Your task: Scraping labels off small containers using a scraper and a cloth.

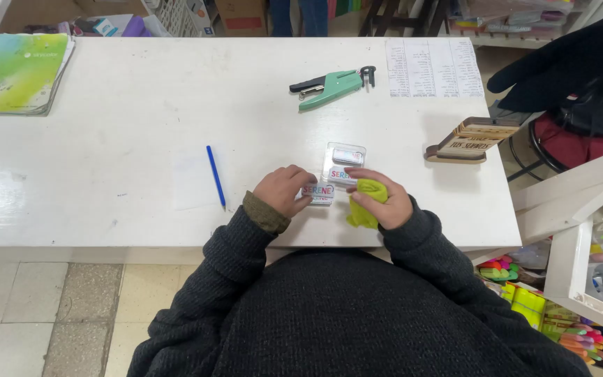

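The table [106, 139] has a white painted top, matt and a little scuffed. The yellow-green cloth [366, 202] looks soft and crumpled, a matt fabric. The small card [319, 192] seems to be glossy printed paper or plastic; the view is too small to tell which. The clear case [345, 159] is shiny, transparent plastic. The blue pen [216, 176] is smooth plastic. The green stapler [331, 86] has a smooth painted body with dark metal parts. The booklet [19, 73] has a glossy paper cover. The sleeves are a dark ribbed knit.
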